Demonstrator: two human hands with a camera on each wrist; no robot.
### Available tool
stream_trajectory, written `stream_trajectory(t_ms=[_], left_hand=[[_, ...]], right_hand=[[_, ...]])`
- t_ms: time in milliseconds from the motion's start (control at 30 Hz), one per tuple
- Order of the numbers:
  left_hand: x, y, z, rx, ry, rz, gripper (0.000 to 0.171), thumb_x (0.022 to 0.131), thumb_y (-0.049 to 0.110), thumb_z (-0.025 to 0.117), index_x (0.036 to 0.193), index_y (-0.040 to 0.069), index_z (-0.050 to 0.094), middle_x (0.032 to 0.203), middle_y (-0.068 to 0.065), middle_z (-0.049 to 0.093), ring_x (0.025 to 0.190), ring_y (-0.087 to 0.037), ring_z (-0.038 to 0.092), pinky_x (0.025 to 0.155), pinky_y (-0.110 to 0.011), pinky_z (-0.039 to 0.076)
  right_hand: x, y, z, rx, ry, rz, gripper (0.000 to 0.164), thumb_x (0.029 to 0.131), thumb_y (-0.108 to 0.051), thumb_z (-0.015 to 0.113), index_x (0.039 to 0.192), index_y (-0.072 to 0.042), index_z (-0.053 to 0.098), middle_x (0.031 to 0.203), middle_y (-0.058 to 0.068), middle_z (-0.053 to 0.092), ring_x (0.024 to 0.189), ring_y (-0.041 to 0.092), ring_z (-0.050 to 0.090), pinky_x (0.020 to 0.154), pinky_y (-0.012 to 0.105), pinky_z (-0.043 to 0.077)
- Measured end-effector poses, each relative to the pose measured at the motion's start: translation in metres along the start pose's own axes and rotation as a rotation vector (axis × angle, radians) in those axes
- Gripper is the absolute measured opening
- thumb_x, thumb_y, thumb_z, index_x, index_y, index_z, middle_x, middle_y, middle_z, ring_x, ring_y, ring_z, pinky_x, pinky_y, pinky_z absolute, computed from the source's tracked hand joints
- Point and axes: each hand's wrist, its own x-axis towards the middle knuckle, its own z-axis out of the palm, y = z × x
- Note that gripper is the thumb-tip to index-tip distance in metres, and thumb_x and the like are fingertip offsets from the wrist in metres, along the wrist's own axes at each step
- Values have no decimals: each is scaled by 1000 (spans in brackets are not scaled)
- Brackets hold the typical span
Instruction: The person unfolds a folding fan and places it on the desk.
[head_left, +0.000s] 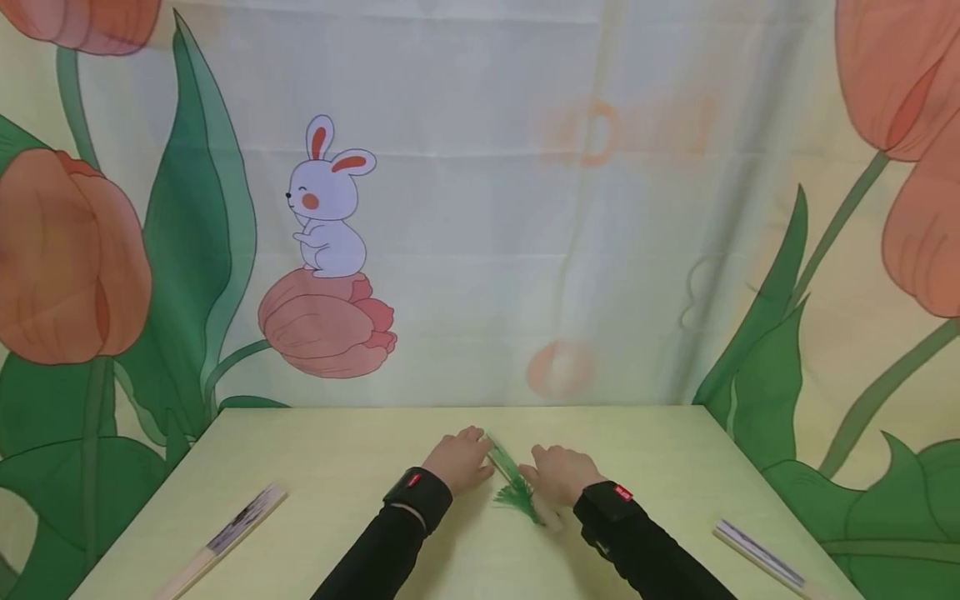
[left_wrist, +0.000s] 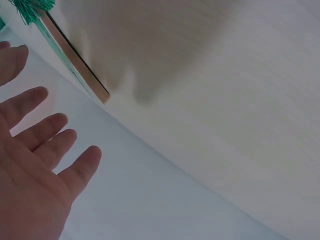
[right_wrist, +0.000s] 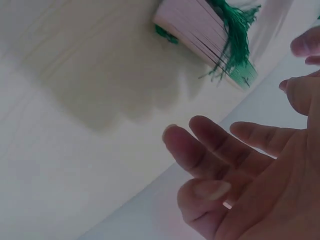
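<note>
A folded fan with pale ribs, green leaf and a green tassel lies slantwise on the table between my hands; the folding fan [head_left: 502,457] has its tassel [head_left: 514,497] spread over its middle. My left hand [head_left: 457,462] hovers at its far end, fingers loose and apart, and in the left wrist view the fan's brown guard stick [left_wrist: 82,70] lies beyond the fingertips. On the other side is my right hand [head_left: 561,475], fingers loosely bent with nothing in them. The right wrist view has the fan's stacked ribs [right_wrist: 192,22] past those fingers.
Another folded fan [head_left: 236,529] lies at the table's left side, and a third folded fan [head_left: 761,552] near the right edge. Behind the pale table [head_left: 337,442] hangs a printed cloth [head_left: 465,208] with tulips and a rabbit.
</note>
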Motion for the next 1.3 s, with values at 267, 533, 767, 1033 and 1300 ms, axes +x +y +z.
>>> stream_trajectory(t_ms=[267,533,767,1033,1300], left_hand=[[10,20,20,9,-3,20,20,88,22,71,108,17,70,103,-1,65,99,-20,62,77,-41,52],[15,38,32,88,-24,68,26,87,15,70,112,22,70,111,1,65,108,-16,60,82,-38,52],[15,46,29,79,-63,74,32,83,12,74,113,22,70,117,1,64,114,-16,56,90,-39,49],[18,47,36,91,-56,86,28,83,11,74,108,21,71,111,3,64,111,-15,56,90,-37,50],[16,50,44,105,-35,87,25,78,14,79,101,21,69,97,4,62,100,-14,57,87,-39,49]], right_hand=[[-1,-4,20,-21,-21,63,40,101,-42,50,101,-3,59,79,9,57,71,25,58,63,45,50],[-1,-5,36,-10,14,71,38,96,-41,57,94,-3,59,77,11,58,67,26,59,58,46,50],[-3,-12,37,36,11,112,30,82,-25,67,99,-1,60,81,9,59,70,26,57,62,48,50],[-2,-15,36,85,-25,132,34,77,-24,71,99,-1,62,77,7,57,64,23,52,56,43,48],[-11,-18,30,105,-67,147,34,80,-22,70,103,1,58,82,11,59,69,26,54,61,46,49]])
